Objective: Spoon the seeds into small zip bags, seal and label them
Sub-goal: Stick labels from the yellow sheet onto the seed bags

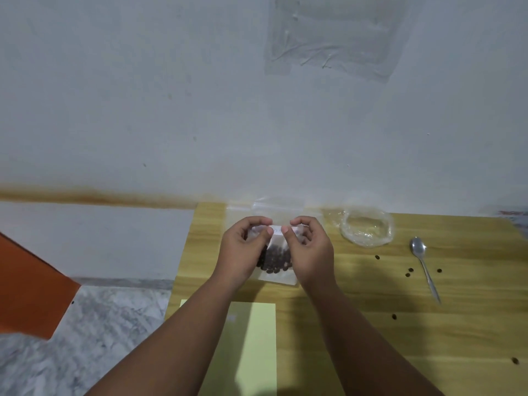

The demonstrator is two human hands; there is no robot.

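A small clear zip bag point(275, 260) with dark brown seeds in its lower half is held upright just above the wooden table point(371, 295). My left hand point(245, 247) pinches its top left part. My right hand point(310, 248) pinches the top right. Both thumbs press a small white label point(276, 230) against the bag's upper edge. A metal spoon point(424, 265) lies on the table to the right, apart from both hands. Several loose seeds point(408, 272) are scattered around the spoon.
An empty crumpled clear plastic bag point(367, 228) sits at the back right. More clear zip bags point(274, 205) lie by the wall behind my hands. A pale yellow sheet point(257, 347) lies near the front edge. The table's left edge drops to a marble floor point(100, 324).
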